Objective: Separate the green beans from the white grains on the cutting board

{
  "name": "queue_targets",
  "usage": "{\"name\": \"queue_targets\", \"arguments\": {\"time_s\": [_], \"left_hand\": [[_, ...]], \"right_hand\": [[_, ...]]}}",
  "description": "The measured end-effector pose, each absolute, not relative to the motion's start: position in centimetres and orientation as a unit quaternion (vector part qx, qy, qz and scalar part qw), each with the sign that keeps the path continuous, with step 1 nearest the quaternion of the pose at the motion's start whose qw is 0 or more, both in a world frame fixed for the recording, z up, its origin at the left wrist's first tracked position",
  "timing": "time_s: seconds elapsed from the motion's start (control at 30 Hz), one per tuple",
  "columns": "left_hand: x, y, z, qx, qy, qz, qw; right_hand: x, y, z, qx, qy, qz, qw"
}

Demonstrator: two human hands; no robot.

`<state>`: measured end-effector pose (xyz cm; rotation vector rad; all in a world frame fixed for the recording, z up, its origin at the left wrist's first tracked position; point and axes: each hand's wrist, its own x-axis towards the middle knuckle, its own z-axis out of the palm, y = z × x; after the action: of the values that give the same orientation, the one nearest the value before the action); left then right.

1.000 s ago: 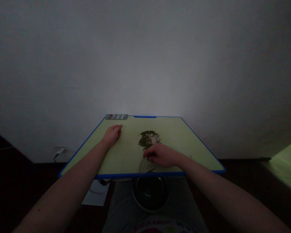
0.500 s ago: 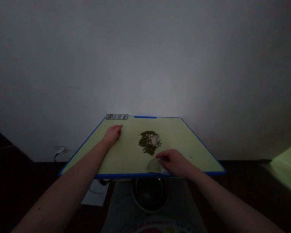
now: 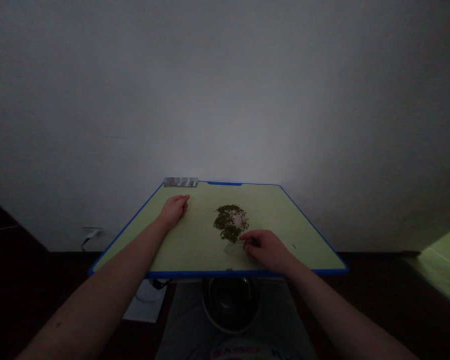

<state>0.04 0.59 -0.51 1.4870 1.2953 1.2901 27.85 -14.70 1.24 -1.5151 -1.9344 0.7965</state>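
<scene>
On the pale green tabletop (image 3: 195,250) with blue edging lies a loose pile of small dark green grains (image 3: 225,217). Paler, whitish-pink grains (image 3: 239,218) are mixed into its right side. My right hand (image 3: 268,249), fingers pinched, holds a clear, curved plastic piece (image 3: 231,246) that looks like a protractor; it is faint and blurred. Its edge is close to the near end of the pile. A few dark grains (image 3: 229,270) sit at the table's front edge. My left hand (image 3: 173,211) rests closed on the table, left of the pile, with no object visible in it.
Below the front edge, a round metal bowl (image 3: 230,305) sits on my lap. A blurred-out flat item (image 3: 180,182) lies at the back left corner. A small dark sliver (image 3: 294,246) is on the right. The wall (image 3: 225,100) stands behind the table.
My right hand has moved the clear plastic piece slightly away from the front edge, toward the pile. A few grains now show at that edge. My left hand has stayed put.
</scene>
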Motion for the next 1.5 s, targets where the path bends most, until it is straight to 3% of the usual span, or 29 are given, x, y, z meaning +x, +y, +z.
{"name": "queue_targets", "arguments": {"time_s": [0.3,0.73,0.93,1.5], "left_hand": [[0.3,0.1,0.2,0.571,0.506,0.508,0.400],[0.5,-0.2,0.6,0.576,0.524,0.500,0.379],[0.4,-0.2,0.6,0.577,0.519,0.499,0.385],[0.3,0.2,0.0,0.569,0.506,0.506,0.405]], "right_hand": [[27.1,-14.6,1.6,-0.538,-0.759,0.296,0.214],[29.4,-16.6,1.4,-0.557,-0.712,0.350,0.246],[32.6,-14.6,1.1,-0.623,-0.684,0.213,0.314],[31.8,-13.6,0.5,-0.680,-0.642,0.155,0.319]]}}
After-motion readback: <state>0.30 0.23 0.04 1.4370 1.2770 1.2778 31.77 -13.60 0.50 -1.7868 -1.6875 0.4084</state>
